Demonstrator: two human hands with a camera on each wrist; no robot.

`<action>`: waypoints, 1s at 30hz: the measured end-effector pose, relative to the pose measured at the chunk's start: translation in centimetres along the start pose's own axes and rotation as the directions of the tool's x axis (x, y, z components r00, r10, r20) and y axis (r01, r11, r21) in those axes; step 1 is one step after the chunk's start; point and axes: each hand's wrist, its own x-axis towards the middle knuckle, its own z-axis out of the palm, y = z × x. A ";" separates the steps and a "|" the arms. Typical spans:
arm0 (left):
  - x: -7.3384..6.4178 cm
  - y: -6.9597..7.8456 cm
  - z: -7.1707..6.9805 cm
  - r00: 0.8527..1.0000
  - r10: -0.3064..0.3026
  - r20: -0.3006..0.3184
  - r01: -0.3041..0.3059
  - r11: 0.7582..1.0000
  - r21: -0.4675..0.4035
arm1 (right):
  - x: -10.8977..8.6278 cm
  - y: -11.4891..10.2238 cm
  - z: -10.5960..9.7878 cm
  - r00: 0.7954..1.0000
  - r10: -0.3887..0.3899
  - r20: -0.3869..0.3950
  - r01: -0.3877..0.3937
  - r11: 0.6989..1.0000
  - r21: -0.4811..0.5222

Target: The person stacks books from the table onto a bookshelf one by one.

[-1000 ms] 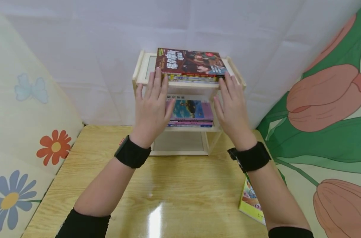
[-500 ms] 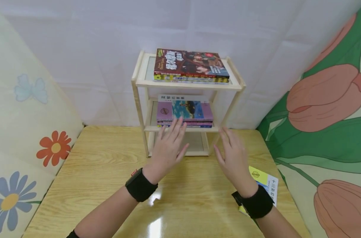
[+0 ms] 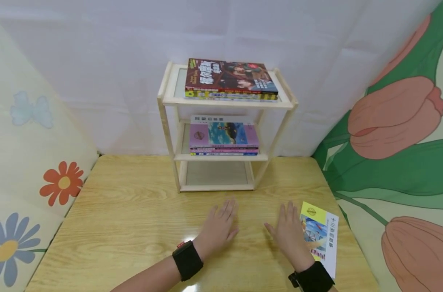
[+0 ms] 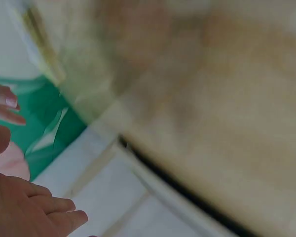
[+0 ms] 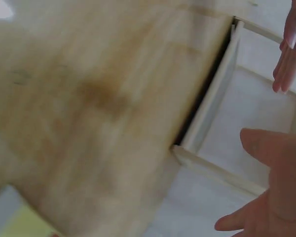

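Observation:
Over the table, in front of the shelf, my left hand (image 3: 215,229) has its fingers extended and holds nothing. To its right, my right hand (image 3: 288,235) also has straight fingers and nothing in its grasp. Nearest the right hand is a yellow and white book (image 3: 319,233), its left edge partly covered by that hand; whether they touch I cannot tell. A stack of books with a dark red cover (image 3: 228,77) lies on the top shelf. Another stack, topped by a purple and blue book (image 3: 225,132), lies on the middle shelf.
A three-tier wooden shelf (image 3: 215,157) stands at the back of the wood-grain table (image 3: 126,211). Its bottom panel (image 3: 217,173) is visible below the stacks. A white cloth (image 3: 115,61) hangs behind; flower-printed cloths (image 3: 396,117) flank both sides.
Both hands have left the top stack and drawn back down toward me, in front of the shelf. The yellow and white book has come into fuller view as the right arm moved.

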 end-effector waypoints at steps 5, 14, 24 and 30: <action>-1.0 1.7 2.7 0.997 0.040 0.071 -0.040 0.999 -0.009 | -1.1 1.5 2.2 0.971 0.170 0.170 -0.176 0.984 0.021; -1.3 2.8 4.0 0.993 0.095 0.074 -0.086 0.989 -0.117 | -2.5 4.4 3.9 0.900 0.368 0.234 -0.359 0.930 -0.080; -1.2 2.7 3.8 0.991 0.128 0.039 -0.122 0.983 -0.135 | -2.5 5.0 4.4 0.895 0.346 0.281 -0.354 0.935 -0.024; -1.1 2.5 3.3 0.989 0.131 0.064 -0.118 0.977 -0.178 | -2.3 4.4 3.9 0.898 0.308 0.314 -0.338 0.940 0.043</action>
